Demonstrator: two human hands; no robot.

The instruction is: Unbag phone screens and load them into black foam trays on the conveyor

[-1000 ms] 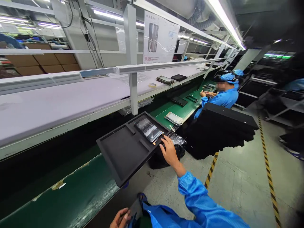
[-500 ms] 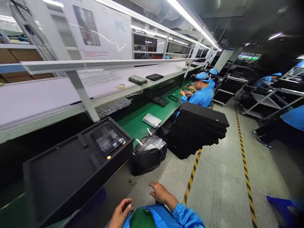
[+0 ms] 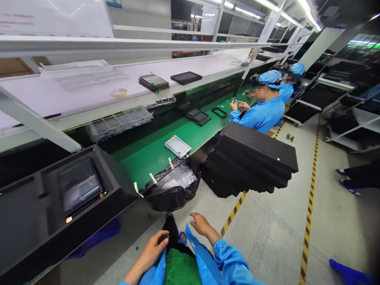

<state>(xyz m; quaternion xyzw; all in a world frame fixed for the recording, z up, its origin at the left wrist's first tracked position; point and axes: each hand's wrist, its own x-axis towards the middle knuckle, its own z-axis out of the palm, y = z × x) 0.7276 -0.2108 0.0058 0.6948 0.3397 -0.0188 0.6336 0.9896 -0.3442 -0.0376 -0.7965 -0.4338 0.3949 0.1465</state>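
My right hand hovers low over my lap with its fingers spread and nothing in it. My left hand lies beside it, fingers curled on the front edge of my blue coat. A black foam tray juts out at the left, apart from both hands. One of its compartments holds a flat display panel. A black plastic bag hangs from the belt's edge just beyond my hands.
Another display panel lies on the green conveyor belt. A tall stack of black trays stands on the floor at right. A co-worker in blue sits farther along. A tape roll and stacked panels lie on the white shelf.
My right hand has left the tray's corner and dropped to my lap. The view has swung right and down, so the tray now sits at the left edge.
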